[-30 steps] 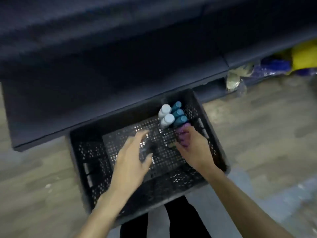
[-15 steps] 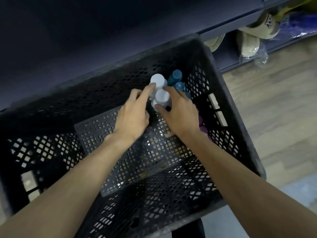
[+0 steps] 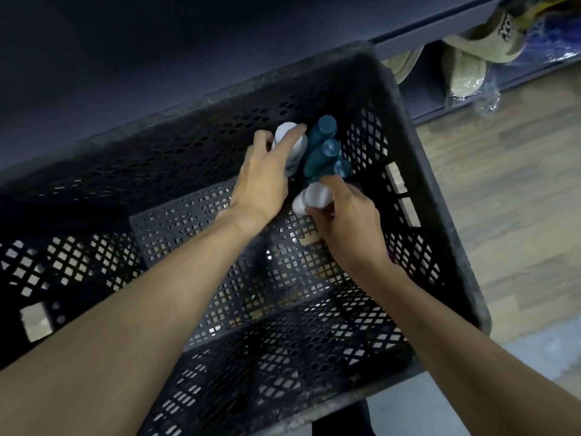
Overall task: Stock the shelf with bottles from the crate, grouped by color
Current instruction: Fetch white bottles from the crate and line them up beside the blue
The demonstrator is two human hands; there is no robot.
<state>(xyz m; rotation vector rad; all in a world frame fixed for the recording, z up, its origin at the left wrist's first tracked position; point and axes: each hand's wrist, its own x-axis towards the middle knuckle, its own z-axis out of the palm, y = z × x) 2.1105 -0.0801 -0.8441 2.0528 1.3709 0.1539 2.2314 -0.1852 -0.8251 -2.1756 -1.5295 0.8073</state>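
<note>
A black perforated crate (image 3: 418, 171) stands on the floor below the dark shelf (image 3: 157, 58). In its far right corner stand two white bottles and three teal bottles (image 3: 323, 143). My left hand (image 3: 264, 180) grips the farther white bottle (image 3: 295, 146), fingers curled around its cap and body. The nearer white bottle (image 3: 314, 198) is held in my right hand (image 3: 349, 225), which wraps it from the right, lifted and tilted toward me. A purple bottle is mostly hidden behind my right hand.
The dark shelf board runs across the top of the view. To the right, a lower shelf holds beige slippers (image 3: 465, 67) in plastic wrap. Wooden floor (image 3: 503, 199) lies right of the crate. The crate's left half holds nothing visible.
Both hands went from touching the white bottles' caps to gripping one each. The nearer white bottle has come away from the group toward me.
</note>
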